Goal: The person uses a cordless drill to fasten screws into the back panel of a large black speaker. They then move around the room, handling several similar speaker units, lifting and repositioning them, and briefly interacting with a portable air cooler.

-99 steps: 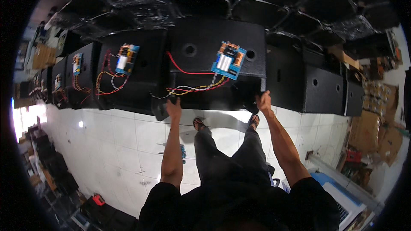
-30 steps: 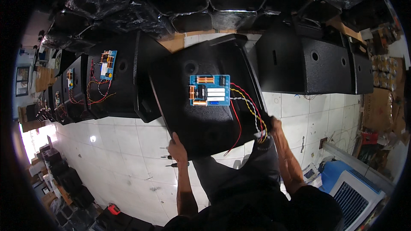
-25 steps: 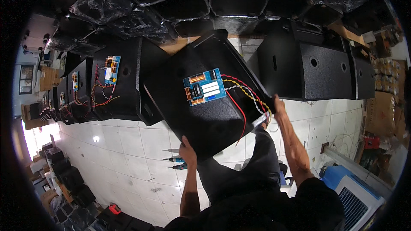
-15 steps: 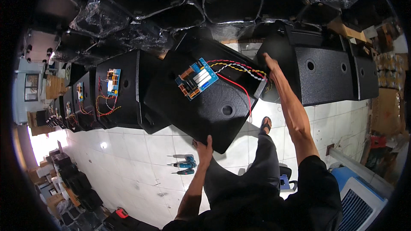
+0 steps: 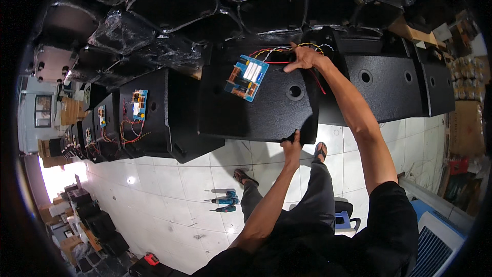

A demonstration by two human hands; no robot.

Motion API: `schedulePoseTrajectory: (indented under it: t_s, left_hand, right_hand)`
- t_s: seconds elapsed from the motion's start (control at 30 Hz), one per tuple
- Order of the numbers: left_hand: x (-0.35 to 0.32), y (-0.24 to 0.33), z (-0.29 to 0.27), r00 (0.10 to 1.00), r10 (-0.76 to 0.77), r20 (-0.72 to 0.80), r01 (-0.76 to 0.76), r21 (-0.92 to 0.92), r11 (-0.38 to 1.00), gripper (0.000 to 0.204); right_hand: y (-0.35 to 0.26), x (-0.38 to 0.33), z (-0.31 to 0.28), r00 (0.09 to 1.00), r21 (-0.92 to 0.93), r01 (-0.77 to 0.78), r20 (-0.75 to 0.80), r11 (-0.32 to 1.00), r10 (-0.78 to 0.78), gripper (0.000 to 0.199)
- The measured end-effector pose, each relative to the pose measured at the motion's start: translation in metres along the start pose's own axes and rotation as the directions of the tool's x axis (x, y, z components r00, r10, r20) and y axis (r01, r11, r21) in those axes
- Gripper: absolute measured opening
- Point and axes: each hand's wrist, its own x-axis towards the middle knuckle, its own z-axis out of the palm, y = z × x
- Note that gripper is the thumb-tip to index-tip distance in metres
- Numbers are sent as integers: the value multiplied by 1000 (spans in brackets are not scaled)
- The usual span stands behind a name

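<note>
A large black speaker cabinet (image 5: 256, 107) stands in front of me with a blue circuit board (image 5: 247, 77) and loose red, yellow and white wires (image 5: 279, 53) on its upper face. My left hand (image 5: 292, 142) grips the cabinet's lower near corner. My right hand (image 5: 302, 56) rests on its far top edge, among the wires. A round hole (image 5: 294, 92) shows in the face beside the board.
More black cabinets (image 5: 154, 118) with boards and wires line up to the left, others (image 5: 394, 82) to the right. Plastic-wrapped cabinets (image 5: 154, 25) are stacked behind. A blue cordless drill (image 5: 223, 201) lies on the white tiled floor. Cardboard boxes (image 5: 461, 123) stand at right.
The cabinet was lifted off the floor, swung round and tilted between my hands; now it sits lower and level in the row, my right hand at its far edge.
</note>
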Motion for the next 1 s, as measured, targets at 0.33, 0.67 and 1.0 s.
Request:
schedulePoseTrajectory:
  t_s: [0.33, 0.67, 1.0]
  left_hand:
    - [-8, 25, -119, 958, 74, 277, -227, 575, 786, 62]
    - [-105, -29, -351, 902, 432, 1, -357, 564, 744, 38]
    - [-109, -10, -523, 895, 422, -147, -287, 534, 795, 40]
  right_hand:
    - [-25, -27, -5, 989, -206, -101, 85, 973, 121, 32]
    - [-44, -67, 26, 835, -249, -550, -170, 797, 523, 23]
    - [-305, -221, -85, 758, 707, -398, -106, 585, 643, 26]
